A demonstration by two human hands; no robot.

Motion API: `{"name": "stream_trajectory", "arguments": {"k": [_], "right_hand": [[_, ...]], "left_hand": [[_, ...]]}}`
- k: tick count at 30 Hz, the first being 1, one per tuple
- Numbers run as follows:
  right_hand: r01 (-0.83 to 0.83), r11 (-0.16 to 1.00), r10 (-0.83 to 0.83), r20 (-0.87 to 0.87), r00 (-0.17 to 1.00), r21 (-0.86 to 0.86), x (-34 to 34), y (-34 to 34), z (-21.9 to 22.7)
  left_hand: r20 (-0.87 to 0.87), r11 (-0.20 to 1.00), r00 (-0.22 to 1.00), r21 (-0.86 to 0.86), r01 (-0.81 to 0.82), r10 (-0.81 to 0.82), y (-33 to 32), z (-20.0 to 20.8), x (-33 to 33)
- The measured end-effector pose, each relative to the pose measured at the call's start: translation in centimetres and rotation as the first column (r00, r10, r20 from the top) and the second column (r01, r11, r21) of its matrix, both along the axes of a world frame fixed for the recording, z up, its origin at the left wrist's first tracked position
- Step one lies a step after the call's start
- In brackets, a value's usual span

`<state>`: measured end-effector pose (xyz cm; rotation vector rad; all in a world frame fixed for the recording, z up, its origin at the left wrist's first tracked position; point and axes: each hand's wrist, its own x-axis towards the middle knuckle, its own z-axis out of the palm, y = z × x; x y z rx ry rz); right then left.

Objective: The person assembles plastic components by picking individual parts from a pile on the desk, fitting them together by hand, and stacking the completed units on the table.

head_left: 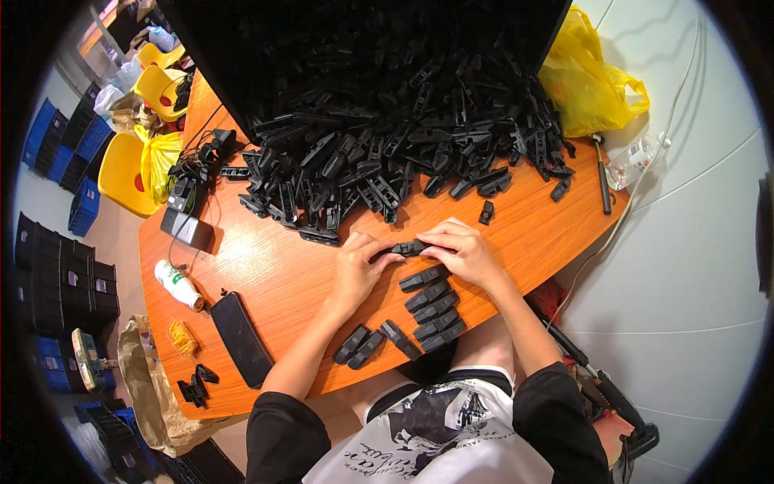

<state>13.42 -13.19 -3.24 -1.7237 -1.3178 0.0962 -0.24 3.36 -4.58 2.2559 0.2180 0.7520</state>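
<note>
Between my two hands, just above the wooden table, is a small black plastic part (409,248). My left hand (360,266) pinches its left end, while my right hand (461,252) grips the right end with thumb and fingers. Close below my right hand stands a column of several similar black parts (435,305), side by side. More of them (363,347) lie near the table's front edge. Beyond my hands spreads a large heap of loose black plastic parts (355,169), and one small piece (486,213) sits apart from it.
On the left of the wooden table (266,274) are a black phone (242,339), a white bottle (179,285), yellow bands (184,337) and a black box with cables (187,230). A hammer (603,173), a clear bottle (637,161) and a yellow bag (588,81) are at the right.
</note>
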Motion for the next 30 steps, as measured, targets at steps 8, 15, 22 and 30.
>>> {"name": "stream_trajectory", "arguments": {"k": [8, 15, 22, 30], "right_hand": [[-0.114, 0.992, 0.111, 0.048, 0.993, 0.06, 0.4, 0.7, -0.7], [-0.105, 0.994, 0.107, 0.062, 0.992, -0.03, 0.5, 0.9, -0.4], [0.543, 0.839, -0.495, 0.356, 0.793, -0.042, 7.0, -2.5, 1.4], [0.503, 0.857, -0.371, 0.54, 0.756, -0.116, 9.6, -4.9, 1.2]], "left_hand": [[-0.011, 1.0, 1.0, -0.001, 0.002, -0.002, 0.0, 0.0, 0.0], [-0.034, 0.999, 0.999, -0.033, 0.013, -0.014, -0.3, 0.1, -0.1], [-0.039, 0.969, 0.969, -0.037, 0.243, -0.244, -0.7, 0.1, -0.2], [-0.069, 0.897, 0.896, -0.099, 0.431, -0.439, -1.6, 0.8, -0.6]]}}
